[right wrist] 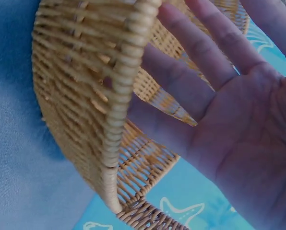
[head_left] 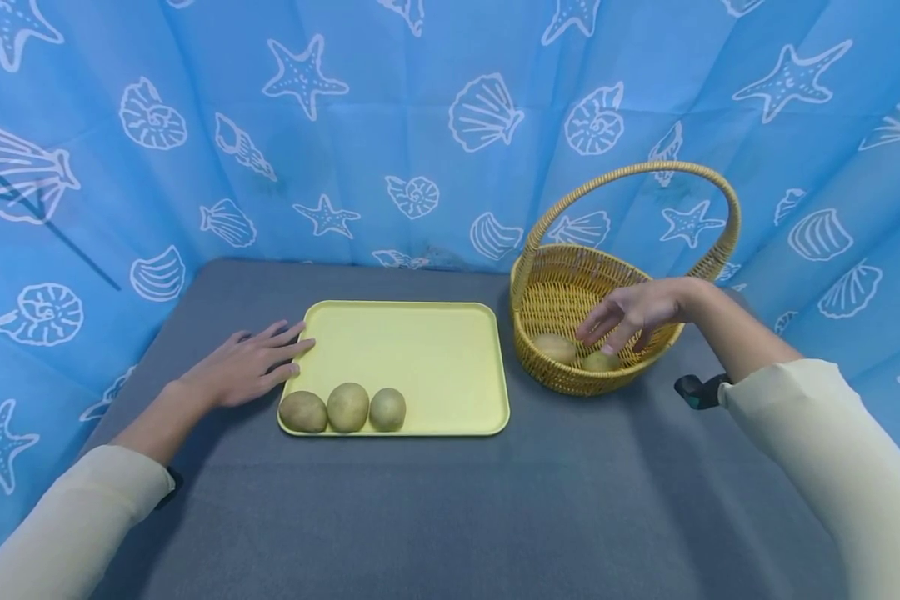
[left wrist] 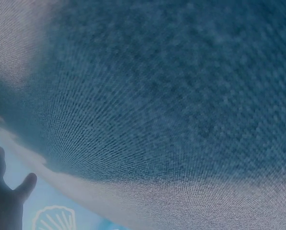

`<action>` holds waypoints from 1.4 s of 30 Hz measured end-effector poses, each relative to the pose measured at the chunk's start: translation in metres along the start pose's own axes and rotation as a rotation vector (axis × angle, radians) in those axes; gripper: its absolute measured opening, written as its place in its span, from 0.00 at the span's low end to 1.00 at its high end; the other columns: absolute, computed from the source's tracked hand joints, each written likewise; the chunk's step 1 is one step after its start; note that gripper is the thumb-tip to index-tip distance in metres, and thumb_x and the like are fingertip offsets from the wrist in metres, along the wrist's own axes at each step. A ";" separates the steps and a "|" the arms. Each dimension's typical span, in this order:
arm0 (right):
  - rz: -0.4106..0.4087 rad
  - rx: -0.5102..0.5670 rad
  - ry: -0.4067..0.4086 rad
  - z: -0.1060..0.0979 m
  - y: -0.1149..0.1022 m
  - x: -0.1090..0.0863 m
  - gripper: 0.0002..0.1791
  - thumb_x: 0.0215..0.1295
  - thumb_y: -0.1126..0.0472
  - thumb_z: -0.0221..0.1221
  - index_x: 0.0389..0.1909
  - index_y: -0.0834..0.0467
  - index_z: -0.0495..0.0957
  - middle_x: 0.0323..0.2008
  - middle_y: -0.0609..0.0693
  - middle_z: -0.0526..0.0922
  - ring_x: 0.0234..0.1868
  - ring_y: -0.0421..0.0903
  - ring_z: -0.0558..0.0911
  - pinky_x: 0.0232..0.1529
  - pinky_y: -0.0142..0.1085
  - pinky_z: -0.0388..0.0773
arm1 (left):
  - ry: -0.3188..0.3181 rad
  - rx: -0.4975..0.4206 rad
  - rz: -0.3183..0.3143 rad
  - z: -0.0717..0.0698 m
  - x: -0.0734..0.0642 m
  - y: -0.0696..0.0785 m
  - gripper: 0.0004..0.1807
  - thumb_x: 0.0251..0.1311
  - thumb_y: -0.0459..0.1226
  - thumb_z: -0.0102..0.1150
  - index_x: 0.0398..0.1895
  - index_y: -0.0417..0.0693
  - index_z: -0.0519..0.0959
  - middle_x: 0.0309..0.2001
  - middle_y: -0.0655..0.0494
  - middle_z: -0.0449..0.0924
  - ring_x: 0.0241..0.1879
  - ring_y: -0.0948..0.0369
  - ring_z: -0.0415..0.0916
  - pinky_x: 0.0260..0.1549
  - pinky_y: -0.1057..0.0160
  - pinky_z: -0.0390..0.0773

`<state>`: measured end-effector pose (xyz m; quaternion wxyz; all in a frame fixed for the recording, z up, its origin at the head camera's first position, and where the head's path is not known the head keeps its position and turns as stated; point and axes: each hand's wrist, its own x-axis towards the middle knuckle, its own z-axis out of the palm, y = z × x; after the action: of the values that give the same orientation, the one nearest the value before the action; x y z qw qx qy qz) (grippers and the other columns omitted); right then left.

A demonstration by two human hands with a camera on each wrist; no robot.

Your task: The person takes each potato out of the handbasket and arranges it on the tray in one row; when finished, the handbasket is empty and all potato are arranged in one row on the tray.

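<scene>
Three brownish potatoes (head_left: 348,407) lie in a row along the near left edge of the pale yellow tray (head_left: 450,367). My left hand (head_left: 243,365) rests at the tray's left side, its fingers spread and the fingertips over the rim. My right hand (head_left: 633,312) reaches into the yellow wicker basket (head_left: 543,379) with fingers apart, just above a potato (head_left: 602,361); nothing is held. Another potato (head_left: 555,347) lies beside that one in the basket. In the right wrist view, the basket rim (right wrist: 128,72) hides the fingertips of the right hand (right wrist: 239,115).
The basket's tall handle (head_left: 630,169) arches above the right hand. A grey cloth (head_left: 450,517) covers the table. Behind it hangs a blue curtain (head_left: 390,125) with white shells and starfish. The left wrist view mostly shows grey cloth.
</scene>
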<state>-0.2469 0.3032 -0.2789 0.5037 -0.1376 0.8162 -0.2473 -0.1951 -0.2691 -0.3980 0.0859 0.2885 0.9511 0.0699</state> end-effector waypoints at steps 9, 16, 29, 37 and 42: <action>0.092 0.036 -0.065 -0.002 0.007 0.007 0.38 0.67 0.56 0.64 0.73 0.62 0.61 0.72 0.67 0.61 0.69 0.64 0.68 0.61 0.56 0.72 | -0.004 -0.006 -0.006 0.001 0.001 -0.001 0.30 0.78 0.53 0.39 0.77 0.55 0.62 0.78 0.48 0.51 0.76 0.41 0.46 0.64 0.28 0.50; 0.097 -0.027 -0.094 0.001 0.005 0.014 0.36 0.64 0.58 0.67 0.71 0.61 0.67 0.63 0.62 0.72 0.61 0.54 0.74 0.60 0.49 0.75 | -0.001 -0.009 -0.006 0.000 0.002 0.000 0.30 0.78 0.53 0.39 0.77 0.54 0.62 0.78 0.48 0.51 0.76 0.41 0.46 0.64 0.28 0.50; 0.062 -0.076 -0.043 0.004 0.003 0.021 0.31 0.59 0.66 0.67 0.66 0.61 0.74 0.38 0.49 0.79 0.39 0.41 0.77 0.48 0.41 0.79 | -0.009 -0.012 -0.013 0.001 0.000 -0.002 0.30 0.78 0.53 0.38 0.77 0.55 0.61 0.79 0.48 0.50 0.76 0.41 0.45 0.64 0.28 0.49; 0.008 -0.147 -0.037 0.006 0.000 0.027 0.29 0.60 0.68 0.67 0.64 0.65 0.75 0.28 0.47 0.83 0.32 0.40 0.81 0.37 0.35 0.77 | -0.008 -0.009 -0.003 0.002 0.000 -0.003 0.30 0.78 0.54 0.38 0.77 0.55 0.61 0.78 0.48 0.50 0.76 0.40 0.46 0.64 0.28 0.50; 0.000 -0.167 -0.046 0.004 -0.006 0.023 0.29 0.60 0.67 0.67 0.63 0.64 0.75 0.30 0.50 0.85 0.35 0.42 0.83 0.43 0.41 0.81 | 0.012 -0.010 0.010 0.003 0.000 -0.003 0.29 0.77 0.52 0.41 0.77 0.54 0.63 0.78 0.47 0.52 0.75 0.40 0.48 0.62 0.27 0.52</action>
<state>-0.2542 0.2867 -0.2944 0.5089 -0.1847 0.8224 -0.1750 -0.1962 -0.2719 -0.4014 0.0811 0.2924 0.9497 0.0769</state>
